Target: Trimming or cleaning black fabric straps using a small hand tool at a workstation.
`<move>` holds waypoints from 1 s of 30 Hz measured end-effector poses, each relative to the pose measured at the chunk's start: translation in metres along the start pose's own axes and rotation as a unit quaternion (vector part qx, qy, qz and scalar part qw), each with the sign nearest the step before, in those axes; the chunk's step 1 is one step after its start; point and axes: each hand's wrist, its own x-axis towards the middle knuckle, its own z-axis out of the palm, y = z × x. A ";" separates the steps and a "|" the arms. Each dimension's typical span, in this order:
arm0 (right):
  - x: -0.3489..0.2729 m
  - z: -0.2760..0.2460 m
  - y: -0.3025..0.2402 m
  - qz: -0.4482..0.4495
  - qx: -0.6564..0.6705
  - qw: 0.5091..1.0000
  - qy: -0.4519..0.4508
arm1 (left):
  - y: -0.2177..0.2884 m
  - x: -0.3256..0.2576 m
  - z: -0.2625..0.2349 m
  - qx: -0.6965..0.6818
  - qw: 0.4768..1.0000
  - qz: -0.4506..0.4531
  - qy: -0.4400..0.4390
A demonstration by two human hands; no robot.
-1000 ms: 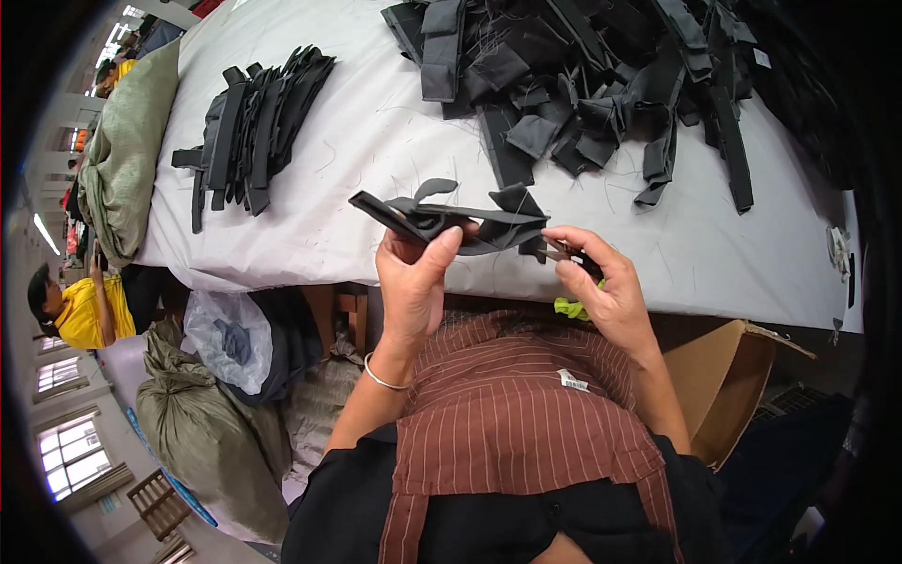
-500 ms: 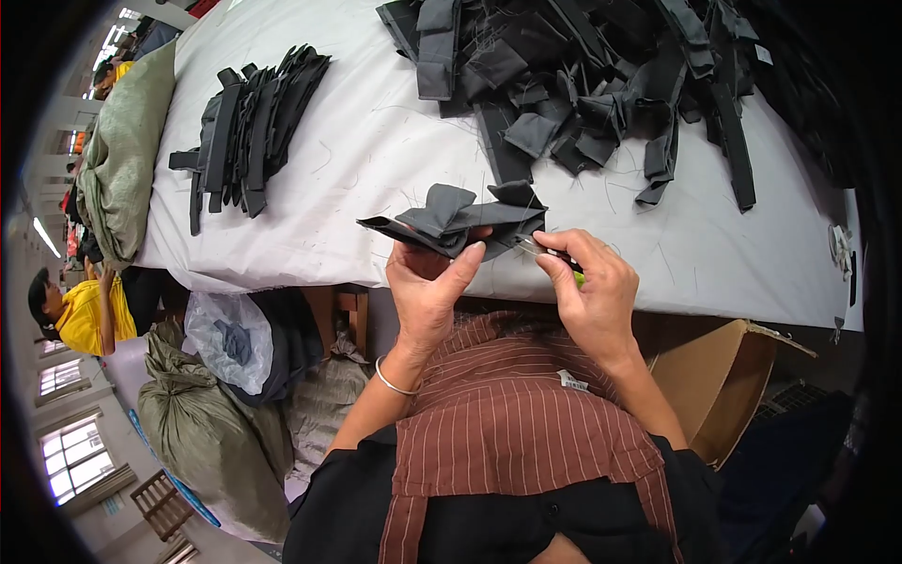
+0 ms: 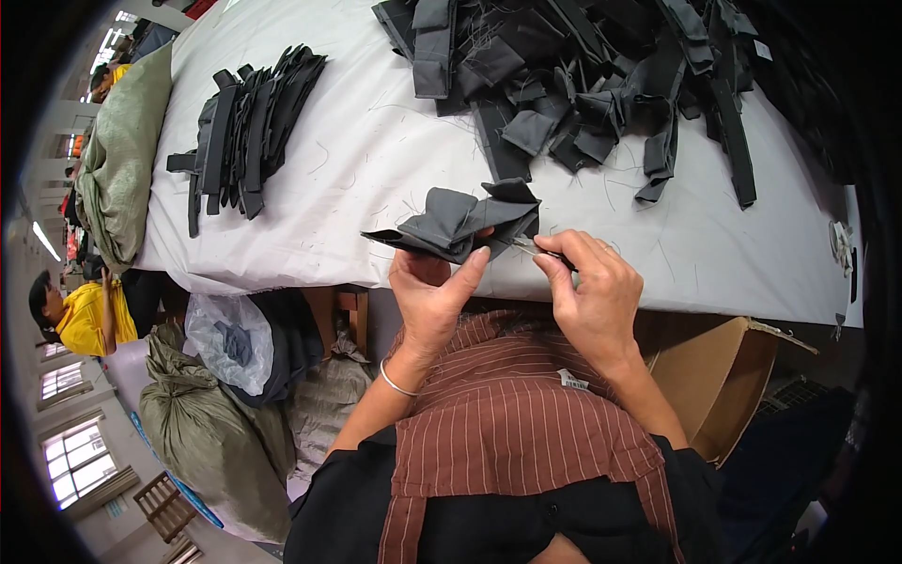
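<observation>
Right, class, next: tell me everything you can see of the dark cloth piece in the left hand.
The dark cloth piece is charcoal grey, apparently woven, creased and folded into overlapping flaps. The left hand grips its lower side, holding it up near the front edge of the white-covered table. A metal-tipped tool in the right hand is at its right side; contact is unclear.

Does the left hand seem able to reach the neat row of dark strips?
Probably yes: nothing bulky lies between the left hand and the dark strips on the white table cover, though it holds dark cloth.
</observation>
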 end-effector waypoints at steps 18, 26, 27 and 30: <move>0.003 0.002 -0.003 0.009 -0.005 1.000 -0.029 | -0.006 -0.006 -0.002 0.010 1.000 -0.017 0.021; 0.005 0.008 -0.002 -0.010 -0.014 1.000 -0.022 | -0.011 -0.006 -0.006 0.042 0.999 -0.005 0.022; 0.006 0.008 -0.003 -0.010 -0.014 1.000 -0.022 | -0.011 -0.006 -0.006 0.042 0.999 -0.005 0.022; 0.007 0.009 -0.003 -0.010 -0.019 0.999 -0.026 | -0.010 -0.007 -0.005 0.046 0.999 -0.002 0.022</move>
